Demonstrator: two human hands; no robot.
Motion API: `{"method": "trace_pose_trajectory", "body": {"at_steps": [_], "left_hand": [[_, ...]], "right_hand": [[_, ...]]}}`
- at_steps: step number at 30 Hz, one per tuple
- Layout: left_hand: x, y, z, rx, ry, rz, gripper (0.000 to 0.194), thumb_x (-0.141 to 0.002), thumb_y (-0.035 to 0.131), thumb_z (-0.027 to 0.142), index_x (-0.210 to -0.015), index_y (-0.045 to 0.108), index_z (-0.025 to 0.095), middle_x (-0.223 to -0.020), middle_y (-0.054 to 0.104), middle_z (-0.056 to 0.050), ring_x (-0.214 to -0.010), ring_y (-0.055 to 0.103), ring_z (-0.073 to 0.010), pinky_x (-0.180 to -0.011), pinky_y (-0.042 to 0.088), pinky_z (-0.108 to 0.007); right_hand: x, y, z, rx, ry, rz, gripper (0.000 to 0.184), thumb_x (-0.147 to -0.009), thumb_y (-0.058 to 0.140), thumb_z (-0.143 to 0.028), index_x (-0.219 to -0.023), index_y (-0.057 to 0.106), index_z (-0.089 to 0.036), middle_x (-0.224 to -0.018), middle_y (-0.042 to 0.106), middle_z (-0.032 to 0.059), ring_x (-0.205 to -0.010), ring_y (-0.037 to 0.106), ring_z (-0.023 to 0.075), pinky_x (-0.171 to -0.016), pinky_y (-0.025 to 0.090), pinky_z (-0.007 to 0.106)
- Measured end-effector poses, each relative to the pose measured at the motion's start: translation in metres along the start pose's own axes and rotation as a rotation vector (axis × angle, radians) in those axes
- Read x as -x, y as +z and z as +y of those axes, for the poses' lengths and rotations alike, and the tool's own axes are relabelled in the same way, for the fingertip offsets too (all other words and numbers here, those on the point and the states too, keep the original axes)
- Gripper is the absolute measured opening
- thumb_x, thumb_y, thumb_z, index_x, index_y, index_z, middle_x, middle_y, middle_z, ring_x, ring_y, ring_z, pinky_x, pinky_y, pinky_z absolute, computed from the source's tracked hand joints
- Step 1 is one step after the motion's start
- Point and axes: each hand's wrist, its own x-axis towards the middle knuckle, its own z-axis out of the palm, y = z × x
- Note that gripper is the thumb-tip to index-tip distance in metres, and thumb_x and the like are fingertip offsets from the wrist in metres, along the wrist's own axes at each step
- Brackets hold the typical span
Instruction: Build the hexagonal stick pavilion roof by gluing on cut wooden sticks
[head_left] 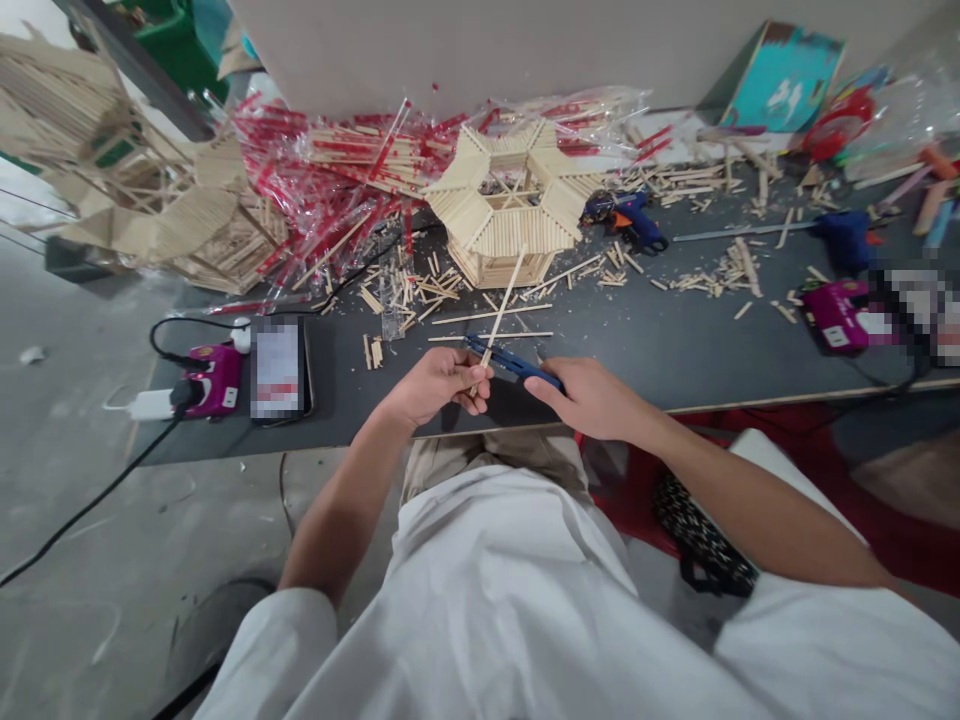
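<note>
Over the front edge of the table, my left hand point(442, 385) is closed, pinching a thin wooden stick point(506, 300) that points up and away from me. My right hand point(589, 395) is wrapped round a slim blue utility knife point(521, 365). The knife's far end crosses the stick just above my left fingertips; whether the blade touches the wood I cannot tell. Beyond both hands stands a six-sided model pavilion point(517, 225) built of the same sticks, its roof open in the middle. Loose sticks point(491, 315) lie between it and my hands.
A phone point(277, 365) and a pink power adapter point(214, 380) with cables lie at the left. Red-striped plastic packs of sticks point(345, 155) pile up behind. Glue guns point(634, 218) and wood scraps point(697, 280) are spread rightward. A larger stick model point(165, 200) stands far left.
</note>
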Motion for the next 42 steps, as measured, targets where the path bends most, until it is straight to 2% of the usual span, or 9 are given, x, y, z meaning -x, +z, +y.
{"method": "trace_pose_trajectory", "body": {"at_steps": [10, 17, 21, 26, 30, 34, 38, 42], "left_hand": [[-0.002, 0.001, 0.0, -0.022, -0.033, -0.007, 0.066, -0.068, 0.097, 0.065, -0.091, 0.068, 0.01, -0.07, 0.07, -0.003, -0.055, 0.07, -0.0128, -0.051, 0.06, -0.021], [0.005, -0.01, 0.009, -0.092, -0.017, 0.026, 0.057, -0.074, 0.095, 0.06, -0.091, 0.071, 0.011, -0.074, 0.074, -0.006, -0.059, 0.073, -0.014, -0.055, 0.061, -0.022], [0.006, -0.02, 0.012, -0.176, 0.023, 0.117, 0.055, -0.079, 0.092, 0.06, -0.094, 0.073, 0.011, -0.083, 0.079, -0.01, -0.068, 0.076, -0.016, -0.064, 0.063, -0.024], [-0.001, -0.022, 0.018, -0.281, 0.091, 0.183, 0.048, -0.086, 0.086, 0.058, -0.098, 0.073, 0.014, -0.101, 0.084, -0.014, -0.09, 0.081, -0.0211, -0.075, 0.064, -0.027], [-0.014, -0.015, 0.029, -0.332, 0.16, 0.227, 0.044, -0.087, 0.085, 0.056, -0.098, 0.075, 0.014, -0.103, 0.084, -0.015, -0.098, 0.081, -0.0231, -0.078, 0.064, -0.029], [-0.036, -0.013, 0.037, -0.337, 0.272, 0.263, 0.042, -0.084, 0.086, 0.054, -0.096, 0.079, 0.014, -0.102, 0.083, -0.013, -0.095, 0.079, -0.0214, -0.08, 0.064, -0.03], [-0.058, -0.021, 0.038, -0.363, 0.399, 0.297, 0.031, -0.083, 0.085, 0.044, -0.092, 0.081, 0.014, -0.093, 0.08, -0.008, -0.08, 0.073, -0.0147, -0.08, 0.062, -0.029], [-0.072, -0.033, 0.028, -0.425, 0.417, 0.297, 0.032, -0.084, 0.081, 0.046, -0.092, 0.078, 0.015, -0.082, 0.075, -0.005, -0.07, 0.07, -0.0138, -0.071, 0.062, -0.029]], "right_hand": [[-0.004, -0.003, 0.0, 0.197, 0.012, -0.052, 0.055, -0.115, 0.029, -0.057, -0.094, 0.063, -0.018, -0.099, 0.077, 0.0139, -0.089, 0.071, 0.0272, -0.073, 0.034, 0.035], [0.005, 0.0, 0.027, 0.368, 0.065, -0.006, 0.055, -0.113, 0.036, -0.061, -0.097, 0.067, -0.018, -0.1, 0.077, 0.0133, -0.09, 0.071, 0.0295, -0.067, 0.029, 0.035], [0.025, -0.007, 0.051, 0.356, 0.131, 0.094, 0.056, -0.112, 0.035, -0.06, -0.101, 0.068, -0.017, -0.1, 0.075, 0.0145, -0.091, 0.07, 0.0306, -0.071, 0.036, 0.036], [0.052, -0.012, 0.086, 0.446, 0.238, 0.294, 0.062, -0.11, 0.037, -0.064, -0.123, 0.07, -0.013, -0.114, 0.073, 0.0201, -0.111, 0.066, 0.0369, -0.084, 0.045, 0.04], [0.06, -0.009, 0.116, 0.575, 0.404, 0.419, 0.076, -0.109, 0.034, -0.068, -0.137, 0.064, -0.005, -0.119, 0.07, 0.0267, -0.115, 0.064, 0.0422, -0.096, 0.046, 0.047], [0.058, -0.002, 0.137, 0.598, 0.493, 0.462, 0.084, -0.107, 0.036, -0.067, -0.149, 0.054, 0.003, -0.134, 0.064, 0.0334, -0.126, 0.059, 0.0484, -0.106, 0.044, 0.054], [0.053, 0.001, 0.141, 0.525, 0.477, 0.48, 0.086, -0.108, 0.039, -0.063, -0.16, 0.04, 0.005, -0.152, 0.052, 0.0361, -0.144, 0.048, 0.0491, -0.118, 0.038, 0.058], [0.039, -0.001, 0.113, 0.432, 0.472, 0.61, 0.077, -0.104, 0.052, -0.058, -0.155, 0.049, 0.0, -0.158, 0.047, 0.035, -0.151, 0.041, 0.0483, -0.123, 0.032, 0.06]]}}
